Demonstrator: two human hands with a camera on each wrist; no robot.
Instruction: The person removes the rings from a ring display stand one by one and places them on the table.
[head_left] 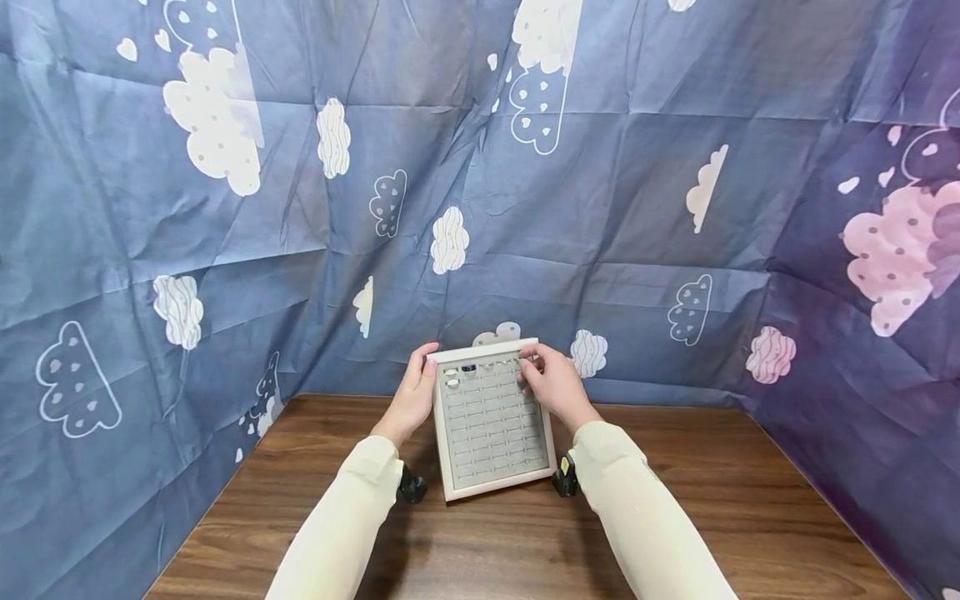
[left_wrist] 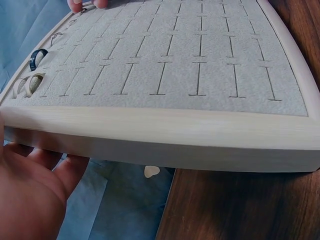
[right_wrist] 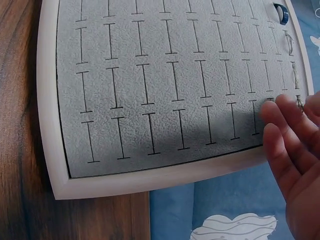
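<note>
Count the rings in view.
6, left to right along the top of the tray: light ring, dark ring, three thin rings; below the first, another light ring. The right hand may hide more.

Rings (head_left: 468, 368) sit in the tray (head_left: 495, 429), before the curtain (head_left: 540, 217).

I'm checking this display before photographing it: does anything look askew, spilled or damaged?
Nothing looks spilled or damaged. The ring tray is tilted and slightly askew to the table. One pale ring looks odd: the only one visible in the second row. The cloth backdrop is creased.
</note>
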